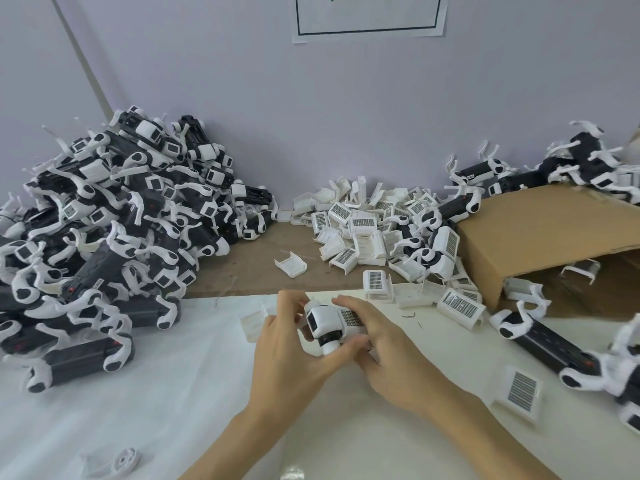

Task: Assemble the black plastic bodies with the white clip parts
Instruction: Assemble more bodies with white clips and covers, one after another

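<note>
Two hands meet before cardboard box (540,237): left hand (287,344) grips black body (323,329) steady, right hand (377,337) fingers curl, pressing white clip (351,318) on.

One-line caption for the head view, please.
Both hands, left hand and right hand, grip one black-and-white part over the white table, between heaps of parts.

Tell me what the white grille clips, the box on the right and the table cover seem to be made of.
White grille clips: likely moulded plastic, matte, with crisp edges and uniform colour. Box: brown corrugated cardboard, its flap edge visible. Table cover: looks like thin white fabric or paper, slightly wrinkled.
</note>
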